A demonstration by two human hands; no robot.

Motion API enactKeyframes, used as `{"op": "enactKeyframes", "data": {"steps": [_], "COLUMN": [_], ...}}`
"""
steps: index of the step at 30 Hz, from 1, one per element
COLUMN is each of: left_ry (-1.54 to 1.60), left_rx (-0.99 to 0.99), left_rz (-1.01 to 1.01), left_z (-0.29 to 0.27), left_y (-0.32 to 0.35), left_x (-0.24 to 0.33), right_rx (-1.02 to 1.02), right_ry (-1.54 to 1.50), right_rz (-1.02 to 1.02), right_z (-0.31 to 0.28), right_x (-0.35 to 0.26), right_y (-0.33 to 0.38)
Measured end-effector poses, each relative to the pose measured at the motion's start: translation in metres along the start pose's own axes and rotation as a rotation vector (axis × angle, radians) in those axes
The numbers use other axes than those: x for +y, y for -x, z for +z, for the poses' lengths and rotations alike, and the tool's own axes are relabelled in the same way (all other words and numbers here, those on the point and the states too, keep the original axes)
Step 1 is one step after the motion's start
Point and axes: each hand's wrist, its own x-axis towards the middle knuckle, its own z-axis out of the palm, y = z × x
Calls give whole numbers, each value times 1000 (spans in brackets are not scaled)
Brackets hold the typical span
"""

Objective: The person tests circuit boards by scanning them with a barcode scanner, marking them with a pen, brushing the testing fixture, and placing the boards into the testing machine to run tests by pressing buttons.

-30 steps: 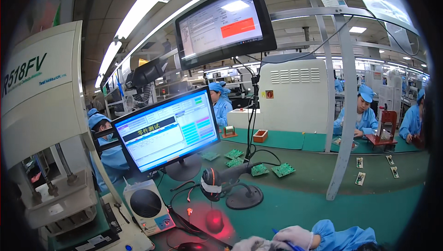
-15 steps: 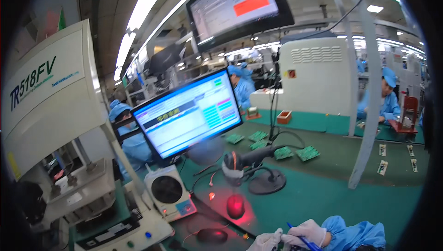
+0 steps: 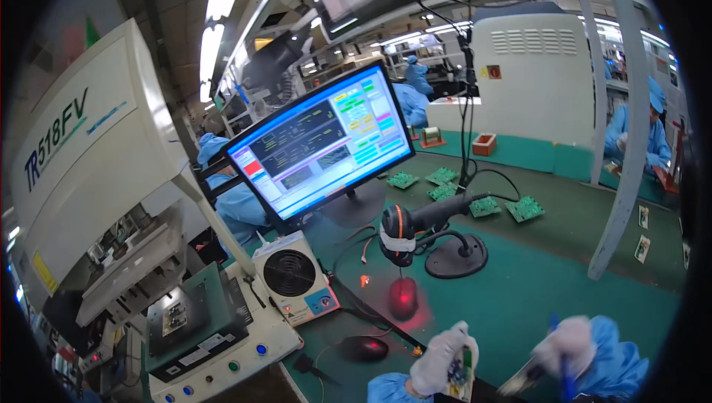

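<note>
Near the lower edge, my left hand [image 3: 439, 362], in a white glove, is closed around the edge of a small circuit board [image 3: 463, 375] with a pale rim, held tilted. My right hand [image 3: 569, 345], also gloved and somewhat blurred, is closed around a blue pen [image 3: 567, 377]. A pale, flat, blurred piece [image 3: 521, 378] sticks out to the left beneath the right hand; whether that hand holds it too is unclear. The two hands are apart, with blue sleeves behind them.
At left stands a press-type test machine [image 3: 89, 121] with a board [image 3: 176, 315] on its bed. Nearby are a small fan unit [image 3: 291, 277], a monitor [image 3: 322, 143], a barcode scanner [image 3: 398, 234] on a stand, two mice [image 3: 403, 298] and several green circuit boards [image 3: 525, 209]. Co-workers sit beyond.
My hands have moved apart, and the board in my left hand now shows. The view has shifted. The machine's upper plate stands higher above its bed, and the monitor shows a different screen.
</note>
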Motion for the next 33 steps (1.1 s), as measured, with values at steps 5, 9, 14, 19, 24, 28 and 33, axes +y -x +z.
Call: {"op": "enactKeyframes", "data": {"steps": [5, 9, 14, 19, 24, 28, 33], "left_ry": [280, 579, 602, 536, 733, 511, 396], "left_rx": [428, 590, 565, 644, 415, 323, 265], "left_rz": [-157, -234, -290, -359, -404, -428, -424], "left_z": [-11, -7, 8, 20, 22, 35, 85], "left_y": [-13, -26, -34, -33, -32, -64, -160], "left_x": [-8, -34, -50, -52, -47, -46, -57], "right_rx": [903, 1308, 1172, 979, 898, 863, 951], "right_ry": [290, 641, 347, 91, 681, 837, 936], "right_rz": [412, 659, 967, 1339, 1367, 1267, 994], "right_z": [-102, -198, -248, -208, -163, -161, -158], "right_x": [100, 239, 418, 453, 404, 380, 367], "right_y": [132, 258, 318, 241, 182, 169, 157]}}
